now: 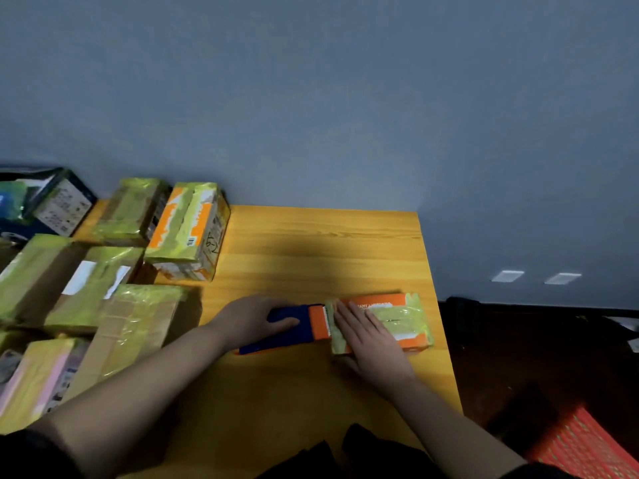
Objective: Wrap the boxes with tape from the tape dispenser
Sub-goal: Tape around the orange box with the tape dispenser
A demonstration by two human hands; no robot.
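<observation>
Wooden table (311, 243), grey wall (345, 98)

A wooden counter (311, 243) with an orange-yellow top stands against a blue-grey wall. On its left part lies a cluster of tape-wrapped boxes (103, 271), packed close together. Near its right edge lie an orange box (397, 319) and, just beside it, a blue-and-orange tape dispenser (304, 326).

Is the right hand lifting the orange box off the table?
No, the right hand lies flat on the orange box, which rests on the table.
</observation>
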